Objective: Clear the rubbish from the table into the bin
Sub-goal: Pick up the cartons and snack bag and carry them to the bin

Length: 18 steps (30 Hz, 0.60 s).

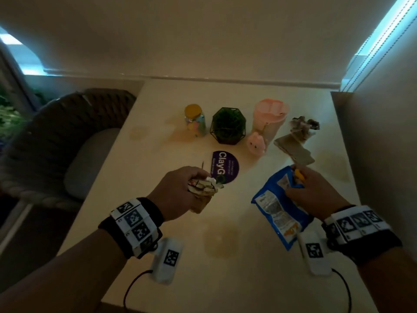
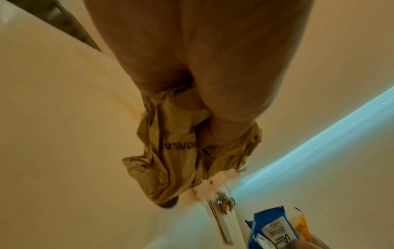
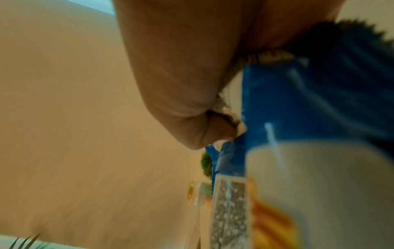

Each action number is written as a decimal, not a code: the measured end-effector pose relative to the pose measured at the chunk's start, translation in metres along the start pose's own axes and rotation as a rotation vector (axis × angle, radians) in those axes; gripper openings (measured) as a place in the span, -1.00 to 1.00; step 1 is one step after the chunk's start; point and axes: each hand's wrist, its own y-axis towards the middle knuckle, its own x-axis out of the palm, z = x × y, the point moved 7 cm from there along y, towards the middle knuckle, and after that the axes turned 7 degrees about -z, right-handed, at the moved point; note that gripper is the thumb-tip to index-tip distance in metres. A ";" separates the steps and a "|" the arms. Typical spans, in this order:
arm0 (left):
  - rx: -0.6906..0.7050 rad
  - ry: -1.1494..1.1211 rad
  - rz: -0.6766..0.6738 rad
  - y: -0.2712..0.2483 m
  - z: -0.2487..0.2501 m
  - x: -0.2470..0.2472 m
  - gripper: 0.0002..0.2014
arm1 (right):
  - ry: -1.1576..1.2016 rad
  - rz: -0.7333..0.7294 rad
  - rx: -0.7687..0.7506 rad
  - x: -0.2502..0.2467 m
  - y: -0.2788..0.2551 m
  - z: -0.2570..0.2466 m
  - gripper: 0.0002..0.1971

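Note:
My left hand (image 1: 191, 188) grips a crumpled wad of brown paper (image 1: 203, 190) (image 2: 179, 151) above the middle of the white table (image 1: 158, 222). My right hand (image 1: 316, 190) holds a blue snack wrapper (image 1: 279, 206) (image 3: 298, 118) together with a small yellow scrap (image 1: 299, 173), lifted off the table on the right. A purple round sticker (image 1: 225, 167) lies flat just beyond my left hand. Torn grey cardboard pieces (image 1: 295, 147) and a crumpled scrap (image 1: 304, 125) lie at the back right. No bin is in view.
At the back of the table stand a yellow-lidded jar (image 1: 195, 120), a green plant in a black wire holder (image 1: 228, 125), a pink cup (image 1: 269, 118) and a pink bunny toy (image 1: 256, 143). A woven chair (image 1: 56, 136) stands to the left. Walls close the back and right.

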 end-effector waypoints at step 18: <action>-0.263 -0.156 0.485 -0.288 -0.334 -0.241 -0.58 | -0.144 -0.639 -0.406 0.490 0.033 -0.335 -0.49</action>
